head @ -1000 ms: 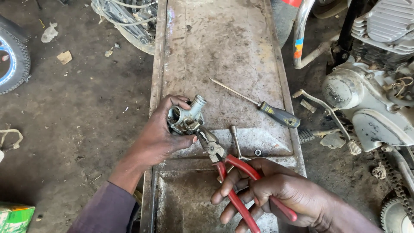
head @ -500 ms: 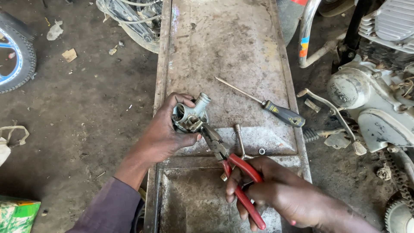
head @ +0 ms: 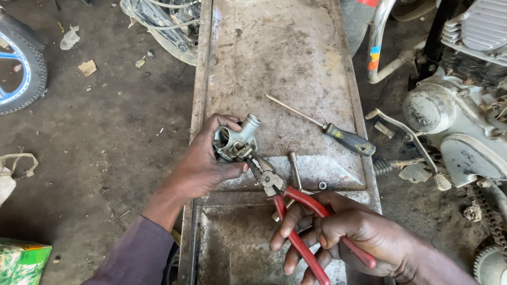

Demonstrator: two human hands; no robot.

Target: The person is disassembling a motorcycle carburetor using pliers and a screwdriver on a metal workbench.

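the left hand (head: 203, 166) is gripping the metal part (head: 235, 141) while the right hand (head: 351, 235) is squeezing the pliers (head: 285, 203), angling up-left from it into the part.

there was one view only, from the camera on my head, looking steeply down and a little forward over my own arms. it sat close enough that my left hand (head: 203, 163) and right hand (head: 348, 235) filled the lower middle, the forearms cut by the bottom edge. the rusty metal bench (head: 285, 63) ran up the centre, dirt floor (head: 105, 148) to its left, a motorcycle engine (head: 459, 116) at the right edge.
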